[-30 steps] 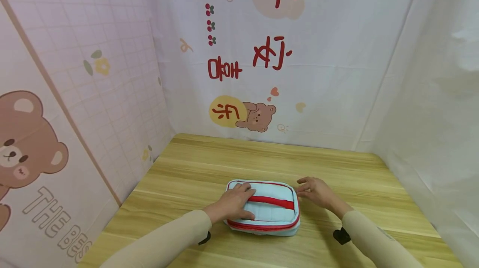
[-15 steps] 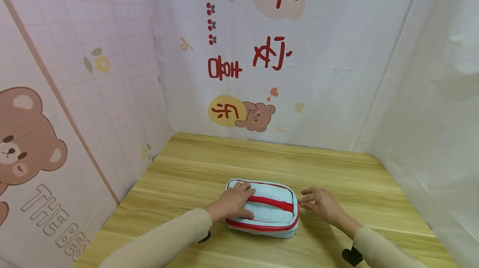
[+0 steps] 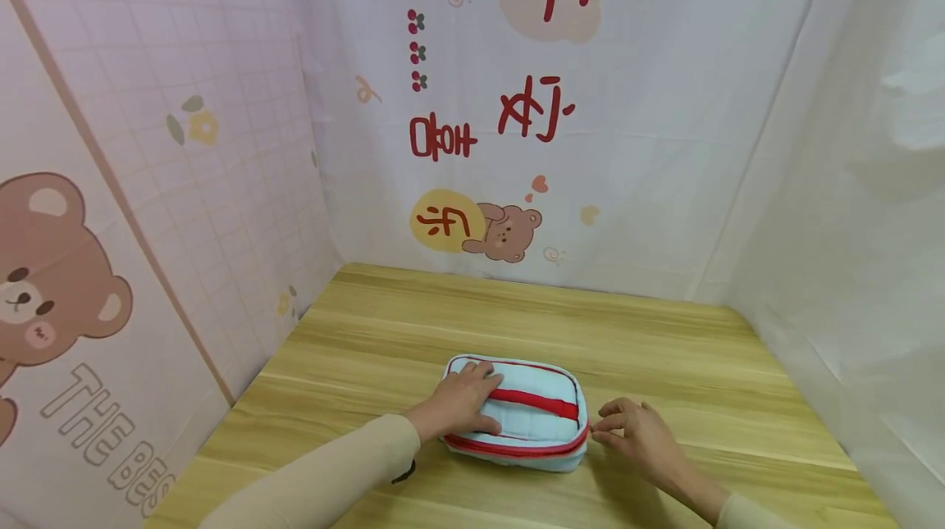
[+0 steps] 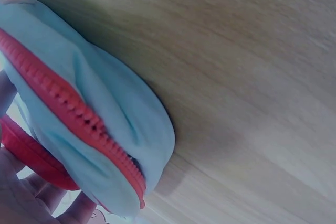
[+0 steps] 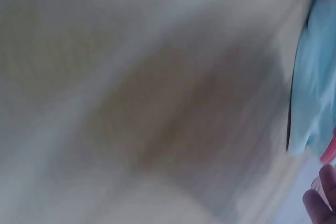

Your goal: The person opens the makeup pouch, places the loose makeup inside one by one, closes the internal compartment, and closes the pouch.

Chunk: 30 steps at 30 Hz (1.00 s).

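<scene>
A light blue zippered pouch [image 3: 539, 380] lies on the wooden table, with a red strap handle [image 3: 542, 403] across its top. Its red zipper [image 3: 524, 452] runs round the upper edge; small dark gaps show among the teeth in the left wrist view. My left hand [image 3: 456, 403] rests on the pouch's left end, fingers spread over the top and thumb near the front edge. At the front right corner, my right hand [image 3: 644, 437] pinches the zipper pull, mostly hidden by the fingertips. Only two fingertips [image 5: 316, 208] of it show in the right wrist view, beside the pouch.
The wooden table [image 3: 413, 307] extends behind and to both sides of the pouch. White printed cloth [image 3: 650, 143] hangs along its back and sides, with bears, red characters and cherries on it.
My right hand has moved toward me along the pouch's right side, from the back corner to the front one. The left hand stays in place on the pouch.
</scene>
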Each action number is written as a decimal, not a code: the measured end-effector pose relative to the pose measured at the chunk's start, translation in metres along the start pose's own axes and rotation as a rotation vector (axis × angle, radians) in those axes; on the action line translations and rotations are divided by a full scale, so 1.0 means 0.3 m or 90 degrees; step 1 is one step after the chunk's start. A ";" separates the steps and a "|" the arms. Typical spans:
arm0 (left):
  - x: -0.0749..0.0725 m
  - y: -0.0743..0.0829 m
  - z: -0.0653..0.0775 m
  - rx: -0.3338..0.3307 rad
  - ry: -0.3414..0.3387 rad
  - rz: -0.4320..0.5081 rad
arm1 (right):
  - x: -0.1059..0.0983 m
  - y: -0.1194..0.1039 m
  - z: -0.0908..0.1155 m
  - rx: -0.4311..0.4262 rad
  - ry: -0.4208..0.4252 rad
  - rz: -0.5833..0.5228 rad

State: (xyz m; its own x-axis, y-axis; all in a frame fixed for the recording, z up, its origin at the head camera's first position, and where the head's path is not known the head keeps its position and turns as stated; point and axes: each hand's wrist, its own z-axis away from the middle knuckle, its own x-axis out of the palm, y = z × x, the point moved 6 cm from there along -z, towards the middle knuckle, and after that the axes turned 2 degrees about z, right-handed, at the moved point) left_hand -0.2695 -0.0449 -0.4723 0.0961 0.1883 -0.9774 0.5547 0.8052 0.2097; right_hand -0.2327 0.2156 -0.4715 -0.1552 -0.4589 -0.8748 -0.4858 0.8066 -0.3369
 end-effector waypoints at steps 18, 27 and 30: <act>-0.001 -0.003 -0.006 -0.031 0.023 -0.015 | 0.020 -0.093 0.031 0.067 0.048 0.031; -0.037 -0.015 -0.007 -0.065 0.061 -0.005 | 0.022 0.054 -0.099 0.133 -0.001 -0.017; -0.051 -0.017 -0.002 -0.055 0.069 0.021 | 0.030 0.093 -0.146 0.137 -0.024 -0.050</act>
State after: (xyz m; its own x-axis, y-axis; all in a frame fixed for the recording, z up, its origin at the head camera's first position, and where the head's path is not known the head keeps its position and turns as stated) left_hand -0.2742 -0.0516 -0.4584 0.0210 0.2705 -0.9625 0.4794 0.8421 0.2471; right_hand -0.2853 0.2177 -0.4737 -0.0900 -0.5127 -0.8538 -0.3003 0.8314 -0.4676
